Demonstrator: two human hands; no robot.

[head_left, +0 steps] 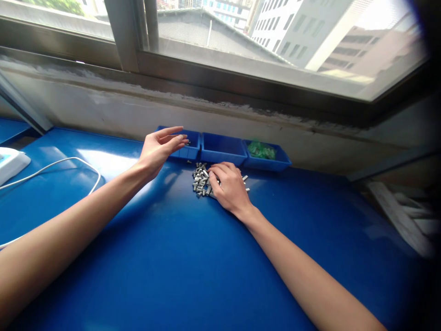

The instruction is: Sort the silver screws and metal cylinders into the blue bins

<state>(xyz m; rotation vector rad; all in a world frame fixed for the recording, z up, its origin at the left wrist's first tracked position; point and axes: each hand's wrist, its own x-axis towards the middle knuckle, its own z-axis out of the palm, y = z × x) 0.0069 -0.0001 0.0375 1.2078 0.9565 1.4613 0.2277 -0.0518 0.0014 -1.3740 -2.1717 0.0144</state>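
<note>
My left hand (161,148) is raised over the left blue bin (193,151), its fingers stretched out and apart. A tiny dark metal piece (188,143) shows by its fingertips; whether they touch it I cannot tell. On the blue table lies a pile of small silver screws (199,179), in front of the bins. My right hand (227,185) rests palm down over the right part of this pile, fingers loosely bent and spread. Longer silver metal pieces (245,178) stick out past its far side. What lies under the palm is hidden.
A middle blue bin (223,155) and a right blue bin (284,161) holding a green plastic bag (262,150) stand along the wall. At far left, a white device (13,160) has a white cable (74,158) curving over the table (193,266). Windows rise behind.
</note>
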